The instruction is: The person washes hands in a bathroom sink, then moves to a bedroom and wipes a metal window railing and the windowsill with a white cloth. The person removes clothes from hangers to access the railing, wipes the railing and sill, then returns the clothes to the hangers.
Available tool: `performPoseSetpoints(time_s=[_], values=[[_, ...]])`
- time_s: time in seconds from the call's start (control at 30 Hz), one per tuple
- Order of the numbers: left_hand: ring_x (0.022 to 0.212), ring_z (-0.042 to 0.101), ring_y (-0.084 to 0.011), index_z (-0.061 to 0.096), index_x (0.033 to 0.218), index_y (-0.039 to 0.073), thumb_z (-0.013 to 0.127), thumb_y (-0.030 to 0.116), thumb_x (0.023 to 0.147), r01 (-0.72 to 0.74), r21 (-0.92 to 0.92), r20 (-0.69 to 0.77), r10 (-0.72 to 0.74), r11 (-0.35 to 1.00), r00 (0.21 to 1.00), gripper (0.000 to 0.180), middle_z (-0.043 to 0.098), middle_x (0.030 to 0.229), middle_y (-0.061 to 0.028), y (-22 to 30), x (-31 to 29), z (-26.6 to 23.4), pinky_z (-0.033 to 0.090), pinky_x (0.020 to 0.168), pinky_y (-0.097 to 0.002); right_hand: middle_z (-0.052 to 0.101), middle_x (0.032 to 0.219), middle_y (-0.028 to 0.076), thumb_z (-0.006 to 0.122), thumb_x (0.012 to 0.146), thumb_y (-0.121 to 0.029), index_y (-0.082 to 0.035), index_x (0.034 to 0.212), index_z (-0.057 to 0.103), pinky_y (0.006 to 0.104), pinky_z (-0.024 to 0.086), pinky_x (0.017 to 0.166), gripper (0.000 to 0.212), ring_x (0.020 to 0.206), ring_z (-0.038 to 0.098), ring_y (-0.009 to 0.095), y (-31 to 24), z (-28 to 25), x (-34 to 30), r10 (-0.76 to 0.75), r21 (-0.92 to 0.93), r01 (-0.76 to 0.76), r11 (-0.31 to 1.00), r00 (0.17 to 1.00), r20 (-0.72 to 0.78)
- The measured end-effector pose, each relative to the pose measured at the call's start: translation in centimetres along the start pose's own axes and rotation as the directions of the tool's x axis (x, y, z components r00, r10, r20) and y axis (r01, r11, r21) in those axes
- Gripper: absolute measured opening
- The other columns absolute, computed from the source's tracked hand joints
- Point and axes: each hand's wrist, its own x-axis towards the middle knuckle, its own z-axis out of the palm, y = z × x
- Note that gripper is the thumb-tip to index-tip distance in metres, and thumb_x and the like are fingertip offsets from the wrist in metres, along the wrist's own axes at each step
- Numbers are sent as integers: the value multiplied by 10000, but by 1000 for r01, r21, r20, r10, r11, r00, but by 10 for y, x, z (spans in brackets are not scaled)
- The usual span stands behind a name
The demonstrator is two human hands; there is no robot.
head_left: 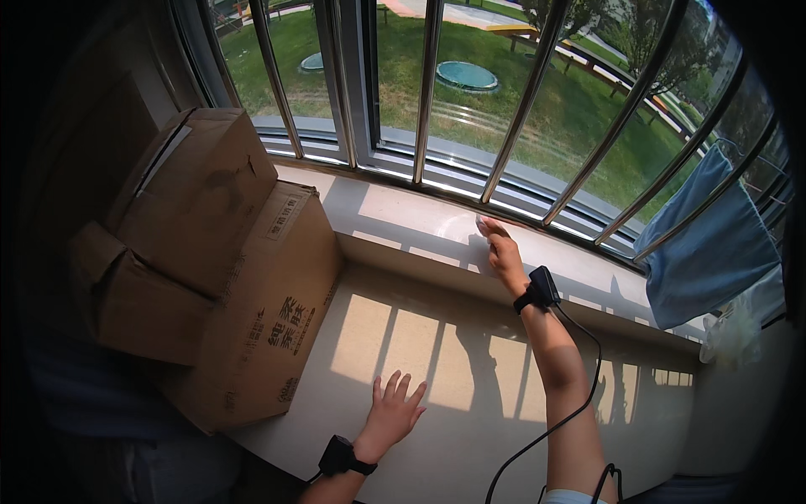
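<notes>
My left hand [393, 418] is over the pale tabletop [437, 454], its fingers spread and nothing in them. Whether it touches the surface I cannot tell. Farther forward, my right hand [503, 252] reaches to the white window sill [395, 206], close to the foot of the metal bars [510, 126]. Its fingers are bent together, with a small whitish patch at their tips. What they hold, if anything, is too small to name. Each wrist wears a black strapped device, and a black cable [593, 370] runs down from the right one.
Stacked brown cardboard boxes [252, 336] stand at the left, against the sill. A blue cloth [705, 252] hangs from the bars at the right, beside a translucent plastic bag [732, 336]. Bar shadows fall across the tabletop. Beyond the window lies grass.
</notes>
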Motion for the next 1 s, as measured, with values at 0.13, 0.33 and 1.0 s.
performPoseSetpoints(time_s=[0.13,0.33,1.0], values=[[1263,380,-311,499,1294,167,565,373,877,30,-29,-47,-31,999,998,470,479,1275,-146,-26,-1,2,254,1020,-592,631,997,239,460,813,-17,-36,1095,624,396,468,871,327,957,593,393,21,17,41,372,-436,-328,838,928,18],[1254,382,-310,504,1290,165,563,367,880,81,9,-5,-81,997,997,461,479,1267,-141,-64,4,-3,257,1020,-594,614,1053,247,423,850,-50,-21,1127,605,406,456,888,333,1018,571,394,1,103,94,182,-264,-123,957,961,209],[1239,400,-296,520,1271,155,564,358,879,79,-106,-24,-83,991,996,444,484,1254,-124,-62,17,-1,290,1012,-563,594,1077,216,413,836,35,-64,1235,534,401,439,906,429,1029,574,341,-51,173,135,-245,-51,249,967,967,70]])
